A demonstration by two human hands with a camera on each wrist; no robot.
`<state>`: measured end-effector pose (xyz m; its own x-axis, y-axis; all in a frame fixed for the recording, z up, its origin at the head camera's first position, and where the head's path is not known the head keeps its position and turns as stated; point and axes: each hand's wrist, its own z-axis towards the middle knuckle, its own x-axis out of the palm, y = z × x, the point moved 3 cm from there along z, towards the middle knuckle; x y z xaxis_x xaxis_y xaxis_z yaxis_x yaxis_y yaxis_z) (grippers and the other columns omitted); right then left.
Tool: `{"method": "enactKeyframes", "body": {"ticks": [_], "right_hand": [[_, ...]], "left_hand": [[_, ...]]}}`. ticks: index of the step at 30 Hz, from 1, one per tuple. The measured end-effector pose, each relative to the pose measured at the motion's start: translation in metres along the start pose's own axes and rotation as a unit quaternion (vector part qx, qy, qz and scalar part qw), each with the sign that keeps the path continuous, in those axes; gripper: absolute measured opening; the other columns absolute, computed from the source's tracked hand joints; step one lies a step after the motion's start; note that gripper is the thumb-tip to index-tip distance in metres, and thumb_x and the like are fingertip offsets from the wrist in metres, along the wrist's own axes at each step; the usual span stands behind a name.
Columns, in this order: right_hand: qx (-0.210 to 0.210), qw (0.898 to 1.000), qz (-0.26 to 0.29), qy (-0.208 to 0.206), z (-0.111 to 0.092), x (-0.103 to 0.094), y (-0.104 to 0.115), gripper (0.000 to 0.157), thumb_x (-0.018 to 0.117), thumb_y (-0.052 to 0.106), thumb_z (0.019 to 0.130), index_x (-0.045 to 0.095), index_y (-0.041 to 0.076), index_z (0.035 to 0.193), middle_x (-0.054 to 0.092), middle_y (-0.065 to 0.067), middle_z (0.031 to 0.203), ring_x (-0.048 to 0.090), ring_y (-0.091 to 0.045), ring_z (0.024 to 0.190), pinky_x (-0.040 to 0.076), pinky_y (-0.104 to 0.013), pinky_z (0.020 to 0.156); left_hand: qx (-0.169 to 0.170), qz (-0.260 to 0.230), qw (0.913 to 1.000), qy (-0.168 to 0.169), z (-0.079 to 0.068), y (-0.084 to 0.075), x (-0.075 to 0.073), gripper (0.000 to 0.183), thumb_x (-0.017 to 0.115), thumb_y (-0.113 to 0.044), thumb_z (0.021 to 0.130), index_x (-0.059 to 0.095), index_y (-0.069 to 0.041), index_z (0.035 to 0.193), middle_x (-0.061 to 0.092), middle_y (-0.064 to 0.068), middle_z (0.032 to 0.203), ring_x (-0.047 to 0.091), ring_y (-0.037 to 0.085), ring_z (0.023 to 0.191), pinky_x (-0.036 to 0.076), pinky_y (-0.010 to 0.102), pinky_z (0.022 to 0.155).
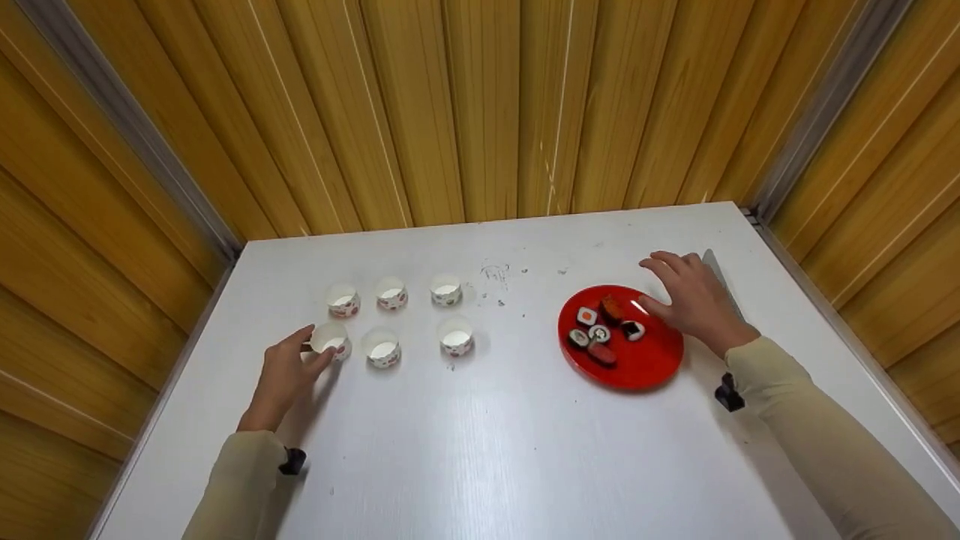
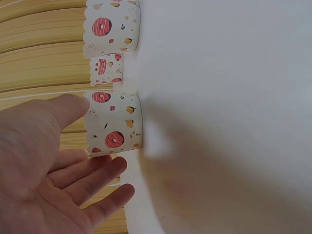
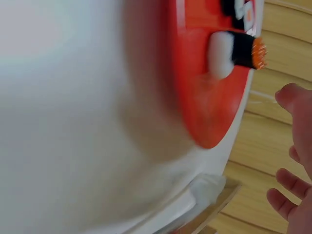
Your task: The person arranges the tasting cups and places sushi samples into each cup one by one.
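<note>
My left hand (image 1: 289, 371) holds a small white paper baking cup (image 1: 330, 342) between thumb and fingers, at the front left of two rows of such cups. In the left wrist view this cup (image 2: 114, 122) shows a red doughnut print and scalloped rim, with the thumb at the rim and fingers below. My right hand (image 1: 694, 300) hovers over the right edge of a red plate (image 1: 652, 360), fingers spread and holding nothing. Several sushi pieces lie on the plate, among them an orange-topped roll (image 1: 611, 309), a rice ball with a black patch (image 1: 634, 330) and a red-topped piece (image 1: 602, 354).
More paper cups (image 1: 383, 349) stand beside the held one, including one at the front right (image 1: 456, 339) and one behind it (image 1: 446, 292). A grey flat object (image 1: 720, 277) lies past my right hand, partly hidden. Wood-patterned panels (image 1: 480, 112) enclose the white table (image 1: 480, 450).
</note>
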<state>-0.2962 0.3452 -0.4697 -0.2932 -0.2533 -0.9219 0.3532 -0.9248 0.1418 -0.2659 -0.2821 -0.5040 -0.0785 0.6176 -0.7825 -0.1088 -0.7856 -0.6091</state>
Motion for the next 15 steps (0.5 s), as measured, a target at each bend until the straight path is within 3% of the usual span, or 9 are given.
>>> {"method": "enactKeyframes", "body": {"ticks": [6,11,15], "right_hand": [[0.035,0.998,-0.042,0.034,-0.008,0.000,-0.021,0.064,0.078,0.028,0.089,0.052,0.011,0.144,0.043,-0.021,0.153,0.041,-0.049,0.128,0.040,-0.068,0.101],[0.074,0.995,-0.035,0.065,-0.014,-0.002,-0.034,0.070,0.077,0.027,0.090,0.046,0.011,0.149,0.034,-0.025,0.157,0.037,-0.055,0.128,0.038,-0.072,0.100],[0.112,0.989,-0.022,0.092,-0.019,-0.001,-0.045,0.074,0.076,0.026,0.091,0.039,0.012,0.154,0.026,-0.028,0.159,0.034,-0.058,0.128,0.036,-0.075,0.100]], "left_hand": [[-0.008,-0.002,1.0000,0.001,0.000,0.001,0.000,0.062,0.073,-0.020,0.097,0.049,0.014,0.143,0.060,0.033,0.135,0.062,0.045,0.121,0.047,0.057,0.103],[0.001,-0.007,1.0000,-0.002,0.000,0.001,0.000,0.060,0.073,-0.020,0.097,0.051,0.013,0.141,0.063,0.031,0.131,0.063,0.045,0.119,0.047,0.057,0.102],[-0.013,-0.008,0.9999,0.008,0.000,0.002,-0.001,0.063,0.073,-0.023,0.098,0.049,0.013,0.144,0.062,0.032,0.132,0.061,0.044,0.121,0.046,0.057,0.104]]}}
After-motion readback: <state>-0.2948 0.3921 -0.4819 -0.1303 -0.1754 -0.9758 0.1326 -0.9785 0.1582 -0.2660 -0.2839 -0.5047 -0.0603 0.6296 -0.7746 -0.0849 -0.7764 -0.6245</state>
